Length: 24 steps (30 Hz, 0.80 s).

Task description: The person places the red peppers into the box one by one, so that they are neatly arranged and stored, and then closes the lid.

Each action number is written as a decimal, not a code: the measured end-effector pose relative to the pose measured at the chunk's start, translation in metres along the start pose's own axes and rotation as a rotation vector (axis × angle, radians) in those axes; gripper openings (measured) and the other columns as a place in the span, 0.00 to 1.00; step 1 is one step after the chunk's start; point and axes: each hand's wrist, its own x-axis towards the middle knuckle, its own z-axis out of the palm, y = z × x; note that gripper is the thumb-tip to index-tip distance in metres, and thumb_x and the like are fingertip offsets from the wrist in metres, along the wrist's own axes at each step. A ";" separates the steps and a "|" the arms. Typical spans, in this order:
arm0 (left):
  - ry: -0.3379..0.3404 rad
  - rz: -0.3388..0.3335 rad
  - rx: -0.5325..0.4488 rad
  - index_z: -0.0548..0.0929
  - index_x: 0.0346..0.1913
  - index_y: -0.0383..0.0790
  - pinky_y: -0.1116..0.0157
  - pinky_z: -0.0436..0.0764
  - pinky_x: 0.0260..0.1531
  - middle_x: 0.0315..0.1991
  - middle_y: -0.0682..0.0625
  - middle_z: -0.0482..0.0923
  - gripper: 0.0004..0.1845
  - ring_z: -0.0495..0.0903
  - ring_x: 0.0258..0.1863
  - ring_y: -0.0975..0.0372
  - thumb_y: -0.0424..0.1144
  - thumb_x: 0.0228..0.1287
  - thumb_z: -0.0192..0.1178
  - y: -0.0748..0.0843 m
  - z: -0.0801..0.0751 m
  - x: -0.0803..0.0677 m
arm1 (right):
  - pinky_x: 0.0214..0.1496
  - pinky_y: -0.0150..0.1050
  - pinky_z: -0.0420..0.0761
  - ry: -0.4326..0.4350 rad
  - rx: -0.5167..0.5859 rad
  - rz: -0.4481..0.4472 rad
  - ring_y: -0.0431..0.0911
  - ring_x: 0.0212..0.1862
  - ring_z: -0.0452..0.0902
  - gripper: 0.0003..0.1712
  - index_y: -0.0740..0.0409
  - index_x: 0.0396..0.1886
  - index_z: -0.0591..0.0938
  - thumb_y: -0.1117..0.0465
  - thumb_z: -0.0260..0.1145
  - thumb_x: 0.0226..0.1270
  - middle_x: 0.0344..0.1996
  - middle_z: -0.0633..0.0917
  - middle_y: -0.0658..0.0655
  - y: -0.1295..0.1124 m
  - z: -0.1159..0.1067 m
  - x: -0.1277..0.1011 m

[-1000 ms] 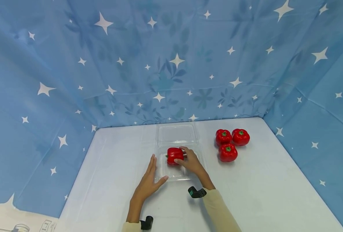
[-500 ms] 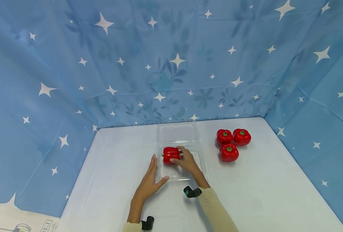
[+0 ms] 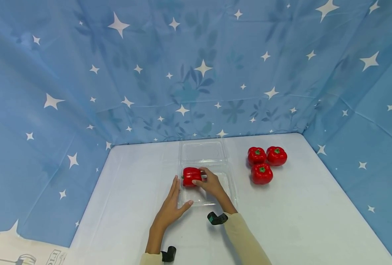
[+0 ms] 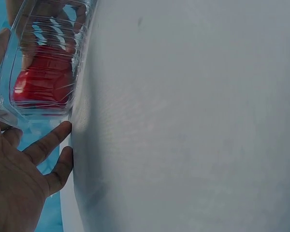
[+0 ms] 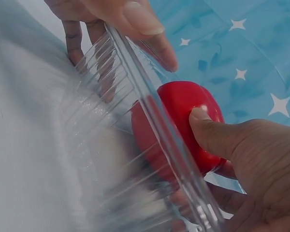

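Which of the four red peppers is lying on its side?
The pepper in the clear container, held by the right hand; the three others stand stem up.

3 red peppers (image 3: 265, 163) bunched tog. on the white table (image 3: 298, 213), far right. Blue starry cloth (image 3: 189, 70) all around the back & sides.

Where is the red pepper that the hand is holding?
In the head view, the held red pepper sits in the far left corner of the clear plastic box, gripped by the right hand. The left hand rests against the box's left edge.
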 end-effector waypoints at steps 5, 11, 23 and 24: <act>0.001 -0.005 0.002 0.42 0.71 0.49 0.51 0.64 0.57 0.72 0.59 0.35 0.52 0.48 0.69 0.59 0.67 0.50 0.54 -0.001 0.000 -0.001 | 0.44 0.47 0.80 -0.004 -0.002 0.012 0.55 0.48 0.76 0.36 0.56 0.60 0.68 0.50 0.69 0.51 0.53 0.76 0.62 0.001 0.000 0.000; 0.004 0.007 0.009 0.42 0.71 0.48 0.49 0.66 0.56 0.72 0.57 0.35 0.52 0.49 0.68 0.57 0.66 0.50 0.55 -0.001 0.001 -0.001 | 0.44 0.46 0.80 -0.003 0.015 0.034 0.54 0.48 0.76 0.37 0.56 0.60 0.68 0.50 0.69 0.51 0.53 0.75 0.62 0.002 0.000 -0.001; 0.007 -0.003 0.004 0.42 0.71 0.50 0.50 0.64 0.57 0.72 0.59 0.35 0.52 0.48 0.68 0.59 0.67 0.50 0.54 -0.002 0.002 0.000 | 0.43 0.45 0.81 0.000 0.031 0.024 0.53 0.46 0.76 0.35 0.57 0.58 0.69 0.52 0.69 0.51 0.49 0.77 0.63 0.002 0.000 0.001; 0.008 -0.004 0.005 0.42 0.71 0.50 0.50 0.64 0.57 0.72 0.59 0.35 0.52 0.48 0.69 0.60 0.68 0.50 0.54 -0.002 0.002 0.000 | 0.43 0.45 0.81 0.000 0.028 0.027 0.53 0.46 0.76 0.35 0.56 0.58 0.69 0.52 0.69 0.51 0.49 0.77 0.63 0.003 0.000 0.001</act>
